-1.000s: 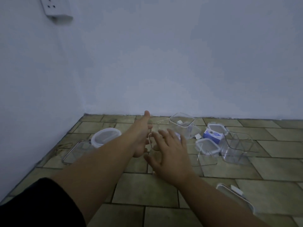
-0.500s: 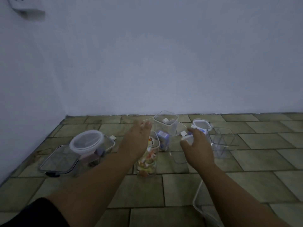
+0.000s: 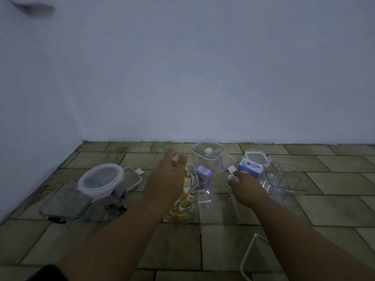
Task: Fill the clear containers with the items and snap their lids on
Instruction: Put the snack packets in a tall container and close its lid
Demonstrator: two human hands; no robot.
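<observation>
A tall clear container (image 3: 183, 207) stuffed with colourful packets stands on the tiled floor. My left hand (image 3: 165, 179) hovers over its near side with the fingers spread and nothing in them. My right hand (image 3: 246, 188) is curled around a small white-rimmed lid (image 3: 232, 178), mostly hidden under the fingers, above an empty clear container (image 3: 218, 205). Behind that, a tilted clear container (image 3: 209, 157) leans over a small blue box (image 3: 204, 175). A blue-and-white box (image 3: 250, 167) lies just beyond my right hand.
At the left, a round lidded tub (image 3: 101, 179) sits atop purple items, beside a flat rectangular lid (image 3: 65, 201). An empty clear container (image 3: 283, 179) stands at the right and a lidded one (image 3: 256, 157) behind it. Another lid (image 3: 248, 258) lies near my right forearm. Walls close off the left and back.
The view has shifted right and down. My right hand moved right from the packet container and closed on the white-rimmed lid. My left hand stayed by the packet container.
</observation>
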